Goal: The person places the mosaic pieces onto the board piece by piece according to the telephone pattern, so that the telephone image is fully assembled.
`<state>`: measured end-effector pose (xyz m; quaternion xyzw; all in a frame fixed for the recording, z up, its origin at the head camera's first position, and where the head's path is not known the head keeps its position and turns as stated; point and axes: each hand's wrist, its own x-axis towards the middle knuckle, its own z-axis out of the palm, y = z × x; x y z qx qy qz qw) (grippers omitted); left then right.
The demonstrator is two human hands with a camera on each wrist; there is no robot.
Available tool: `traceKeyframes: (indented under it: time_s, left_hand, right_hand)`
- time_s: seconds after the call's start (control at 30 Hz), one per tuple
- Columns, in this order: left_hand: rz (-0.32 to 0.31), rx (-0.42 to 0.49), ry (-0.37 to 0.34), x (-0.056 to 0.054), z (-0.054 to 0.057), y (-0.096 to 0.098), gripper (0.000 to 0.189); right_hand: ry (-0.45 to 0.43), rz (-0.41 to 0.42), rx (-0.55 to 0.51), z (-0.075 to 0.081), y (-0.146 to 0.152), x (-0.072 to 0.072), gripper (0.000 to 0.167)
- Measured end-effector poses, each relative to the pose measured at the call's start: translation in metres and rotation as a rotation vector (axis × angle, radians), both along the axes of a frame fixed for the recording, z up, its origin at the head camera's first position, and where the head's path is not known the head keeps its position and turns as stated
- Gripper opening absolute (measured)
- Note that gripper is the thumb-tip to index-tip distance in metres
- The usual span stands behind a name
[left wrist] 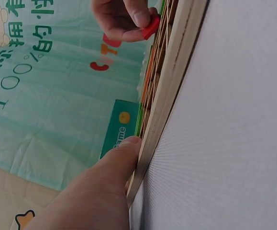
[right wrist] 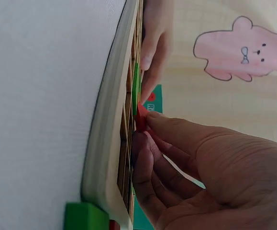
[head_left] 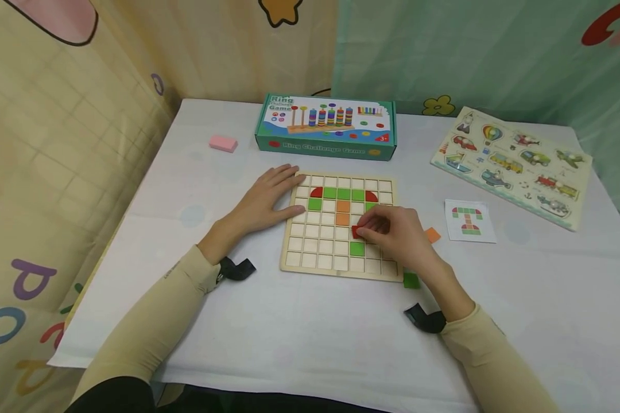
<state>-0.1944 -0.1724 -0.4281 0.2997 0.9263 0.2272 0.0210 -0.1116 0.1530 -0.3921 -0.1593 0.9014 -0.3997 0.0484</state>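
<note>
A wooden grid board (head_left: 341, 274) lies on the table. Across its upper rows sit green squares (head_left: 343, 194) with a rounded red piece (head_left: 317, 193) at the left end and another (head_left: 371, 197) at the right. Two orange squares (head_left: 343, 219) run down the middle, and a lone green square (head_left: 357, 249) sits lower. My right hand (head_left: 400, 235) pinches a small red piece (right wrist: 141, 118) between thumb and fingers, right at the grid just above that green square. With fingers extended, my left hand (head_left: 260, 201) rests at the board's left edge, thumb on the rim.
Right of the board lie an orange piece (head_left: 432, 235), a green piece (head_left: 411, 280) and a pattern card (head_left: 470, 229). A picture puzzle (head_left: 516, 166) lies at the back right. Behind the board stand a Ring Challenge Game box (head_left: 325, 150) and a pink block (head_left: 223, 143).
</note>
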Motion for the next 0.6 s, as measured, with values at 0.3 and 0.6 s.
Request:
traceKeyframes:
  time_s: [0.3,0.6]
  left_hand:
    - [-0.009,0.010,0.003,0.001,0.004,-0.002,0.078]
    - [-0.007,0.004,-0.003,-0.001,0.001,-0.001,0.078]
  right_hand:
    - [0.067,0.073,0.028,-0.002,-0.002,0.001,0.007]
    - [0.069,0.044,0.068,0.006,0.020,0.000,0.011]
